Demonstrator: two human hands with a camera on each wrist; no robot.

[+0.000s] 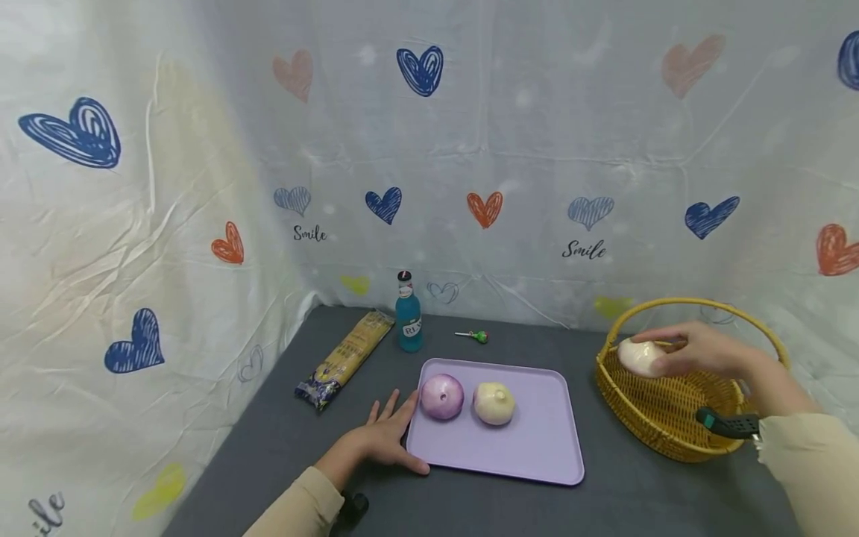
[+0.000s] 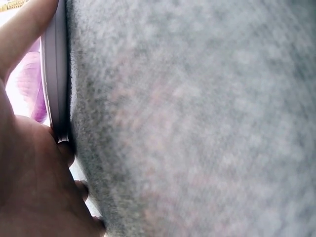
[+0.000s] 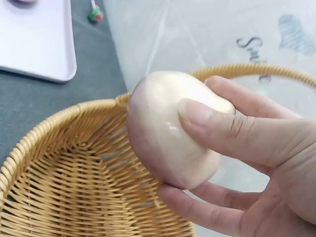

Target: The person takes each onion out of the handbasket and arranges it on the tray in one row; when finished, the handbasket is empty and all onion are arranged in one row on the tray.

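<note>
My right hand (image 1: pixel 705 349) grips a glossy cream-and-purple bulb (image 3: pixel 168 128) between the thumb and fingers, above the yellow wicker basket (image 1: pixel 661 440). What kind of bulb it is, I cannot tell for sure. With its fingers spread, my left hand (image 1: pixel 385 440) touches the left edge of a lilac tray (image 1: pixel 530 455). Side by side on that tray lie a purple onion (image 1: pixel 442 397) and a pale yellow onion (image 1: pixel 493 403). In the left wrist view, the thumb (image 2: pixel 24 32) lies along the tray's rim (image 2: pixel 55 74).
Behind the tray stand a blue bottle (image 1: pixel 408 317) and a small green-and-red lollipop (image 1: pixel 479 336) lying flat. A long yellow packet (image 1: pixel 345 358) lies at the back left. The basket's tall handle (image 1: pixel 698 301) arches over it. A heart-printed curtain (image 1: pixel 429 164) hangs behind the dark table.
</note>
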